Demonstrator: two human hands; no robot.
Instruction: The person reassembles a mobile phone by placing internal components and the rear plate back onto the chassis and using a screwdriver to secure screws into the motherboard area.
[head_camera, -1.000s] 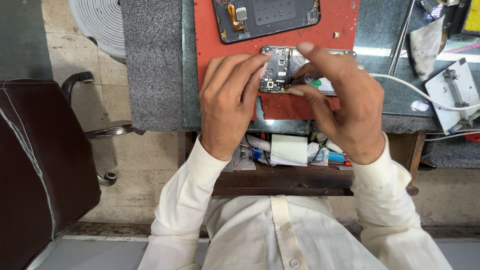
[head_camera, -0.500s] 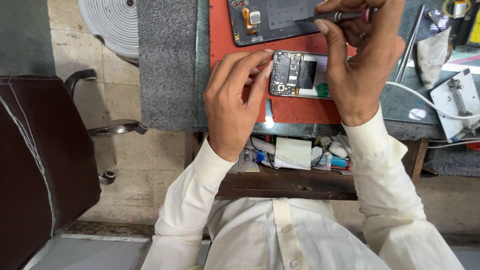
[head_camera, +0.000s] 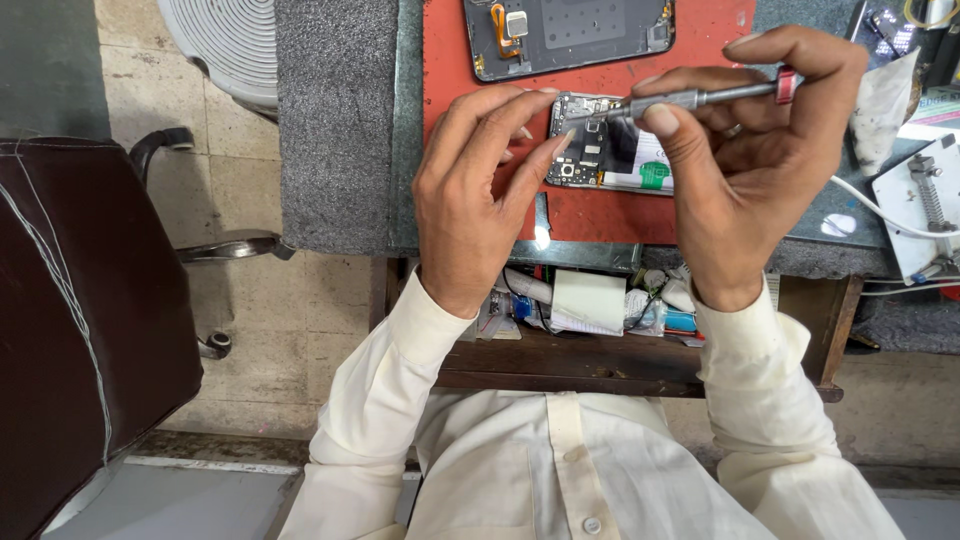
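Note:
An opened phone (head_camera: 600, 150) with its circuit board showing lies on a red work mat (head_camera: 480, 60). My left hand (head_camera: 475, 195) rests on the mat, its fingertips pressing the phone's left edge. My right hand (head_camera: 745, 160) grips a slim metal screwdriver (head_camera: 690, 98) with a red collar, held nearly level, its tip on the board near the phone's top. A second dark phone back panel (head_camera: 570, 35) with an orange flex strip lies farther up the mat.
A grey pad (head_camera: 335, 120) covers the bench to the left of the mat. A shelf under the bench (head_camera: 590, 300) holds several small items. A dark chair (head_camera: 80, 320) stands at left, a white coil (head_camera: 225, 40) at top left, and white tools and a cable (head_camera: 920, 210) at right.
My right hand went up from the phone, came back holding the screwdriver and brought its tip down onto the board. My left hand stayed at the phone's left edge.

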